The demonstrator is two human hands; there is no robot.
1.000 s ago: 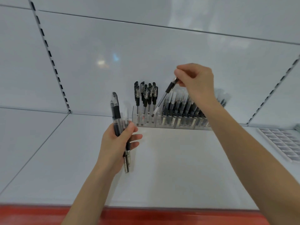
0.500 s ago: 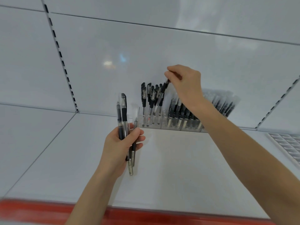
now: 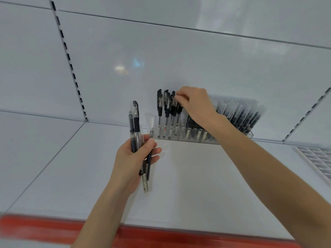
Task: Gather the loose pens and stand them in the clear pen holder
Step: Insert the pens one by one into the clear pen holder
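A clear pen holder (image 3: 195, 137) stands at the back of the white shelf, against the rear wall. Several black-capped pens (image 3: 165, 111) stand upright in its left end, and more dark pens lean in its right part. My right hand (image 3: 195, 102) reaches over the holder from the right and pinches the cap of one upright pen (image 3: 176, 111) among the left group. My left hand (image 3: 133, 161) is in front of the holder's left end and grips a bunch of pens (image 3: 135, 126), their caps pointing up.
The white shelf (image 3: 197, 185) has a red front edge (image 3: 161, 237). A white gridded tray (image 3: 320, 158) lies at the far right. Slotted uprights run up the back wall at left (image 3: 71, 68) and right.
My right hand has carried its pen leftward and down, from tilted above the holder to upright among the left group. My left hand keeps its bunch and barely shifts.
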